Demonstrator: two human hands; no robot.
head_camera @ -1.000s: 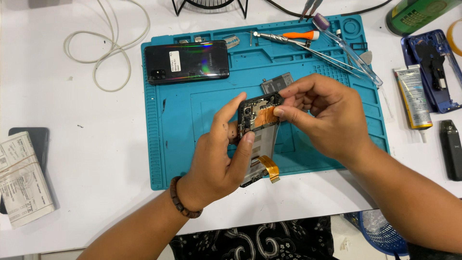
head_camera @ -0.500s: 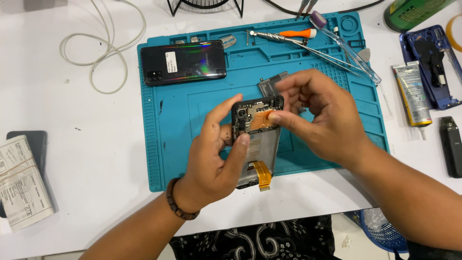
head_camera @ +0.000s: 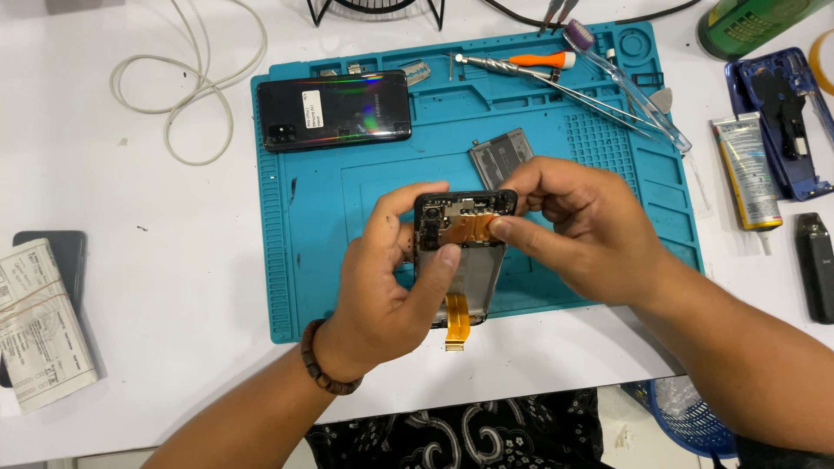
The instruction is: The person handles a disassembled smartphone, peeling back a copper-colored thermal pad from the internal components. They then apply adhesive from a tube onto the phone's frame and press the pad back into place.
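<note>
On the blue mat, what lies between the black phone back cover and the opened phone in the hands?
In the head view, only bare mat lies between the back cover and the opened phone; the battery sits off to the right.

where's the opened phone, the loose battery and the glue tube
opened phone (head_camera: 465,260), head view, on its bare inner frame
loose battery (head_camera: 499,156), head view, on its grey face
glue tube (head_camera: 745,169), head view, on the tube's middle

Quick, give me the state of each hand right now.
Left hand: closed around the opened phone, gripping its frame.
Right hand: fingertips pinched on the orange flex cable at the phone's top end.
</note>
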